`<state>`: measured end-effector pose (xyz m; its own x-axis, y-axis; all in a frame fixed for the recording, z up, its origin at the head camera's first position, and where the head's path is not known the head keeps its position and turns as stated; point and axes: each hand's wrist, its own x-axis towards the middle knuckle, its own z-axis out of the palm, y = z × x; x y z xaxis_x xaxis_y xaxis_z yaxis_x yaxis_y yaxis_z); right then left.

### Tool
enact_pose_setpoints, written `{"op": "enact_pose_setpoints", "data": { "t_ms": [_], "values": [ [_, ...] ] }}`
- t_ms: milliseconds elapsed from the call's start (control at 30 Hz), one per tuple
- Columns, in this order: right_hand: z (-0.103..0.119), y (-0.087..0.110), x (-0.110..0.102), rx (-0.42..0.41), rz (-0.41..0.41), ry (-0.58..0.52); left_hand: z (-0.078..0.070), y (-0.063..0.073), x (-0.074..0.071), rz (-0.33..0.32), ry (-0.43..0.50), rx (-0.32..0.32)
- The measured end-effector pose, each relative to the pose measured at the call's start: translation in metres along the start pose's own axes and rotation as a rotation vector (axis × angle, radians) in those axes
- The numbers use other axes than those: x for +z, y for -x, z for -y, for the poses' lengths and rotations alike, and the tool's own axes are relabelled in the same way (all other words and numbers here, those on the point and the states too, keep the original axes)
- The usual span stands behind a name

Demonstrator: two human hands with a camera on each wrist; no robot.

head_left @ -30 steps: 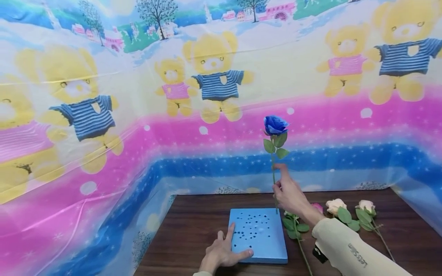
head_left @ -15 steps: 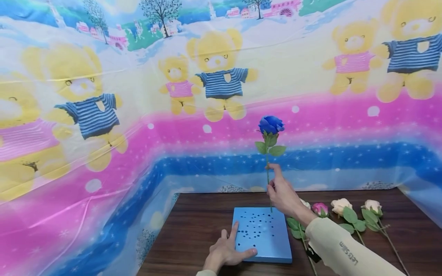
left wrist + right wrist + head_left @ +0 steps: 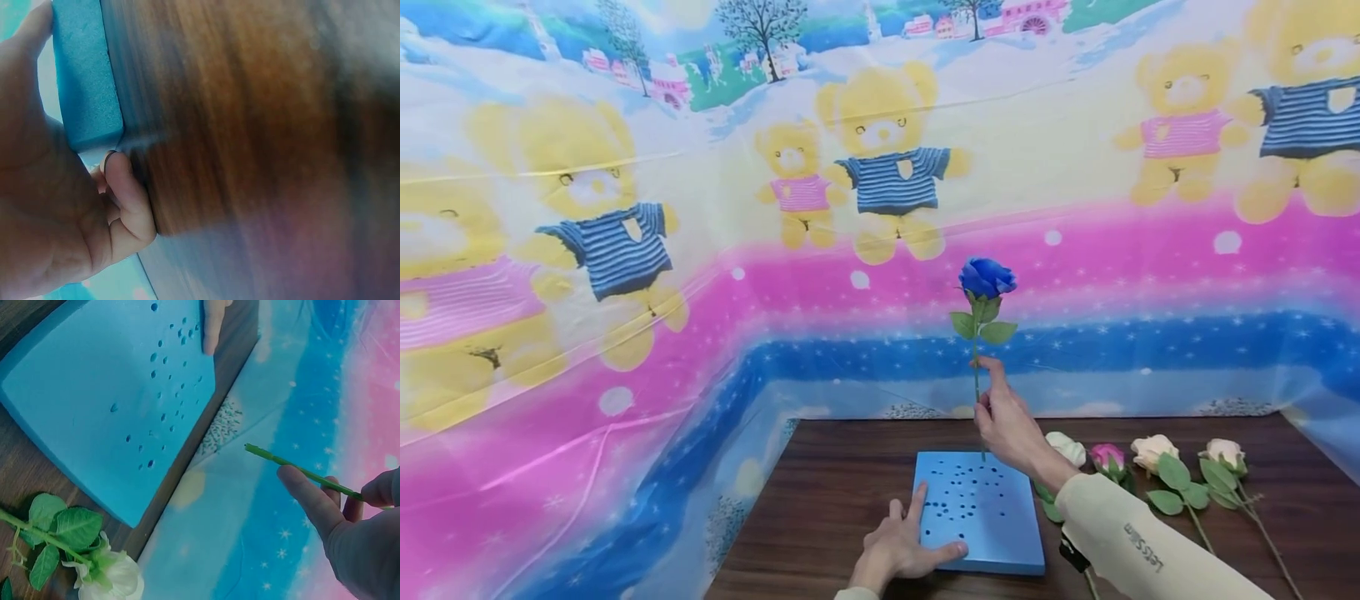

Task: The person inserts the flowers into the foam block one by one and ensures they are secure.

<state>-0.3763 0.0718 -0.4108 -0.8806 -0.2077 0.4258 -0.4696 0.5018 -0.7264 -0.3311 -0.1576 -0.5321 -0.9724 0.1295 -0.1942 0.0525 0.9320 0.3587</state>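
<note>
My right hand [image 3: 1011, 427] pinches the green stem of a blue artificial rose [image 3: 987, 277], held upright over the back of a light blue foam block [image 3: 1000, 546]. In the right wrist view the stem [image 3: 306, 474] slants between thumb and fingers, its cut lower tip bare and apart from the block. Many small dark holes dot the block's top. At its front left corner rests my left hand [image 3: 895, 546], index finger straight along the left edge and thumb along the front. The left wrist view shows the block's side [image 3: 90, 81] against that hand, with a finger bent beside it.
Right of the block, on the dark wooden table [image 3: 820, 492], lie a white rose [image 3: 1066, 448], a pink rose [image 3: 1107, 457] and two cream roses, one nearer [image 3: 1156, 454], one farther right [image 3: 1223, 454]. A printed bear curtain [image 3: 1037, 167] hangs behind.
My right hand has carried the blue rose leftward relative to the block, its stem now farther in from the right edge. The left hand stays at the same corner. The head view has shifted slightly.
</note>
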Motion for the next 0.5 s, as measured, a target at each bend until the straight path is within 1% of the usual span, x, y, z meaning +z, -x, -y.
{"op": "enact_pose_setpoints", "data": {
  "t_ms": [200,333,500],
  "values": [
    [-0.005,-0.006,0.015,-0.034,0.003,-0.002,0.001,0.000,0.000,0.008,-0.005,-0.007],
    [-0.009,-0.010,0.027,-0.052,0.021,-0.018,0.002,0.000,-0.001,0.005,-0.003,-0.009],
    [-0.015,-0.012,0.038,-0.076,0.024,-0.021,0.002,0.000,0.000,-0.002,-0.010,-0.010]
  ]
}}
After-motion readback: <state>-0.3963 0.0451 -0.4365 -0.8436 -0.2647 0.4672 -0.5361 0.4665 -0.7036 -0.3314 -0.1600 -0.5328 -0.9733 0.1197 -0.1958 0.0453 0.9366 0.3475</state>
